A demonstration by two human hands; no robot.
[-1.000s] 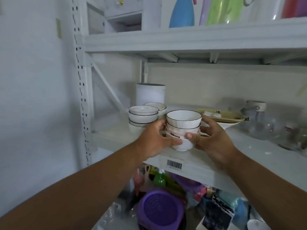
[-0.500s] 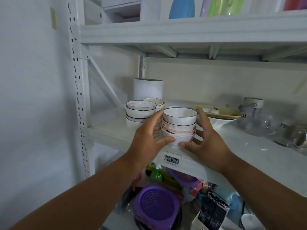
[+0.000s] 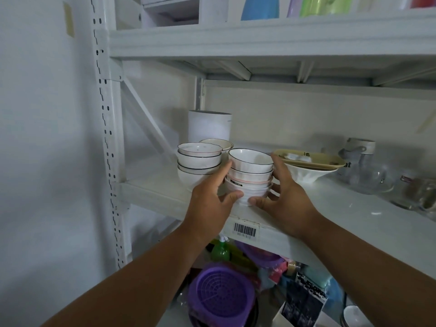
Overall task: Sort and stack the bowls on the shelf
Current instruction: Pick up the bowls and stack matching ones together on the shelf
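top bowl: white, thin dark rim
third bowl: pink rim
shelf: white
strainer: purple

Your way in is from the front edge of the white metal shelf, whose surface lies bare to the right. On the left a second stack of white bowls crowds you, a tall white cylinder behind it; the wide white dish blocks the right rear.
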